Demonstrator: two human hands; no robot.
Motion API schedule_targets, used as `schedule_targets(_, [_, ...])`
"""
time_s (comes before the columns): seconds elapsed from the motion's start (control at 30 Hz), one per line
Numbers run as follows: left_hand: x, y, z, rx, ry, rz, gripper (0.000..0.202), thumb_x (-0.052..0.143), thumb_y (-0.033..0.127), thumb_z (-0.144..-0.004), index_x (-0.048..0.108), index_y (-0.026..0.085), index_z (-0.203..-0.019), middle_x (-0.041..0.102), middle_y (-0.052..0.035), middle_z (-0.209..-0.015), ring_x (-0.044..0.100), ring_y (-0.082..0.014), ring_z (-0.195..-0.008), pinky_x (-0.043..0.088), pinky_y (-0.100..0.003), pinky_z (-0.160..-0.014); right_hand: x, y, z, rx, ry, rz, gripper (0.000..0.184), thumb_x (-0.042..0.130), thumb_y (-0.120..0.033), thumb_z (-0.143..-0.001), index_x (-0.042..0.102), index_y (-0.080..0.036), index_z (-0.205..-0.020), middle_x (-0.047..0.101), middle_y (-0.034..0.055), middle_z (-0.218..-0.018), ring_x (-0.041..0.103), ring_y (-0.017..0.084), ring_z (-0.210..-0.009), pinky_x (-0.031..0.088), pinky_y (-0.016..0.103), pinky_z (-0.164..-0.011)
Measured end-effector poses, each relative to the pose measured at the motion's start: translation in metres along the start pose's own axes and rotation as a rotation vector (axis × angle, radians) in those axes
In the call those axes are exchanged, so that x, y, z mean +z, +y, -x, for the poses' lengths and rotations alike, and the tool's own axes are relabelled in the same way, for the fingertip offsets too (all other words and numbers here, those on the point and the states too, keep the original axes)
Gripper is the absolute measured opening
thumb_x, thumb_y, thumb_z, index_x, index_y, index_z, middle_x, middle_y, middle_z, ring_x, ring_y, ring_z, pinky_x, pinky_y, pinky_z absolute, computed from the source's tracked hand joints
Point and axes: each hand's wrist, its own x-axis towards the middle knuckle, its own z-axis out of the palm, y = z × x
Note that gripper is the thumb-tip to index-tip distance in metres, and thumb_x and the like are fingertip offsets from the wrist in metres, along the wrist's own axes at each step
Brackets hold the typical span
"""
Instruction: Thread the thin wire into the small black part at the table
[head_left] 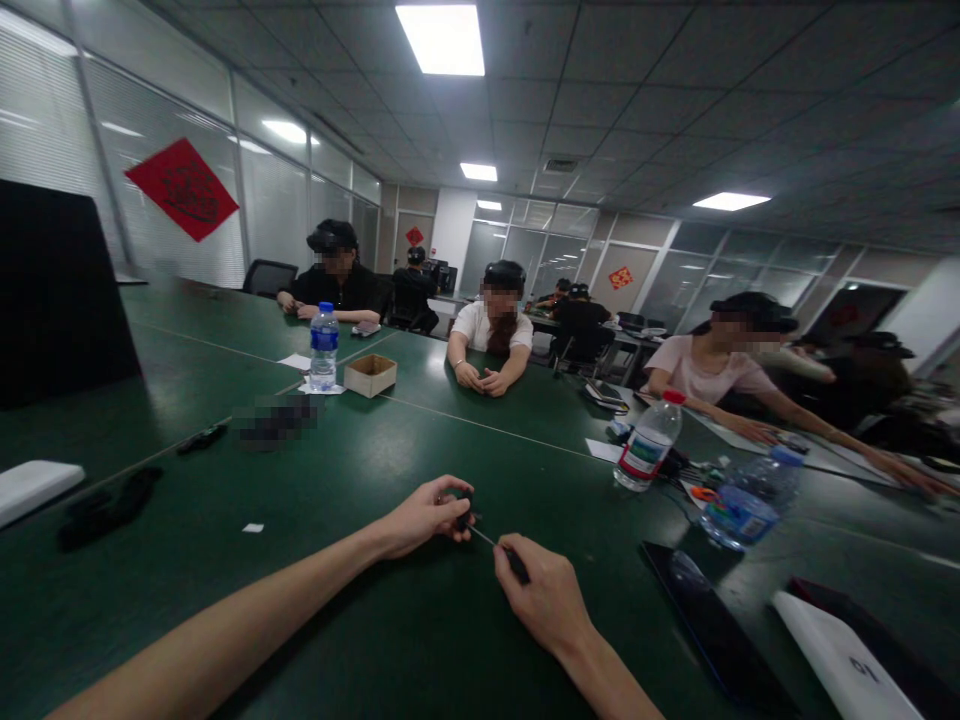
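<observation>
Open-plan office, glass partitions, ceiling panels lit; long green tabletop (225, 480), other people seated along its far edge

Item 1: left hand (420, 520), closed in a fingertip pinch on a small dark piece (461, 518), toward the middle of the near edge; whether it rests on the tabletop cannot be told

Item 2: right hand (544, 595), closed around the dark handle of a thin tool (491, 543), whose tip is set against the piece

Risks, as judged:
- the tip may slip off the piece and be driven into the left fingers, as the pinch is shallow
- the piece, if dropped, would be hard to find on the dark surface
- the nearest bottle could be knocked over by a jerk of the right arm

Containers:
- cardboard box (370, 375), open-topped, contents hidden by its wall
- blue-capped bottle (324, 345), upright just beside the box
- red-capped bottle (649, 445) and a second blue-capped bottle (742, 500), toward the right edge
- all three bottles are capped and hold clear liquid, levels not readable
</observation>
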Motion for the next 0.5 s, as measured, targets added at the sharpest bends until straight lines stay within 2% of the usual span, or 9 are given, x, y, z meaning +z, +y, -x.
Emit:
schedule_targets(0.1, [0.005, 0.005, 0.004, 0.013, -0.011, -0.185, 0.045, 0.063, 0.040, -0.079, 0.049, 0.015, -0.113, 0.065, -0.0056, -0.082, 0.062, -0.0138, -0.070, 0.045, -0.026, -0.065, 0.000, -0.001, 0.002, 0.015, 0.002, -0.004, 0.024, 0.046, -0.038, -0.088, 0.059, -0.019, -0.084, 0.060, 0.0004, -0.065, 0.057, 0.011, -0.056, 0.038, 0.020, -0.052])
schedule_targets(0.17, [0.009, 0.006, 0.008, 0.012, -0.049, -0.339, 0.043, 0.065, 0.040, -0.077, 0.052, 0.015, -0.108, 0.065, -0.0037, -0.077, 0.059, -0.0130, -0.065, 0.043, -0.024, -0.060, 0.000, -0.002, 0.004, 0.043, -0.002, -0.018, 0.026, 0.053, -0.042, -0.084, 0.057, -0.018, -0.093, 0.060, -0.0010, -0.065, 0.057, 0.012, -0.054, 0.037, 0.020, -0.050])
schedule_targets(0.3, [0.017, 0.007, 0.015, 0.030, -0.159, -0.517, 0.035, 0.069, 0.038, -0.073, 0.056, 0.015, -0.096, 0.065, -0.0025, -0.077, 0.058, -0.0135, -0.065, 0.040, -0.022, -0.057, -0.001, -0.004, 0.005, 0.054, -0.055, -0.044, 0.055, 0.062, -0.047, -0.076, 0.047, -0.020, -0.120, 0.064, -0.0014, -0.071, 0.061, 0.014, -0.058, 0.039, 0.020, -0.051])
schedule_targets(0.37, [0.020, 0.009, 0.017, 0.087, -0.196, -0.589, 0.031, 0.069, 0.037, -0.072, 0.059, 0.015, -0.092, 0.065, -0.0031, -0.082, 0.059, -0.0140, -0.070, 0.041, -0.022, -0.060, -0.002, -0.004, 0.005, 0.016, -0.090, -0.042, 0.052, 0.064, -0.047, -0.076, 0.049, -0.022, -0.119, 0.066, -0.0008, -0.076, 0.063, 0.014, -0.061, 0.040, 0.021, -0.053])
schedule_targets(0.5, [0.023, 0.012, 0.020, 0.178, -0.206, -0.736, 0.025, 0.065, 0.037, -0.076, 0.065, 0.016, -0.090, 0.064, -0.0034, -0.087, 0.058, -0.0148, -0.076, 0.041, -0.024, -0.066, -0.002, -0.003, 0.006, -0.013, -0.113, -0.022, 0.031, 0.061, -0.044, -0.080, 0.058, -0.022, -0.102, 0.067, 0.0002, -0.081, 0.063, 0.013, -0.066, 0.040, 0.020, -0.056])
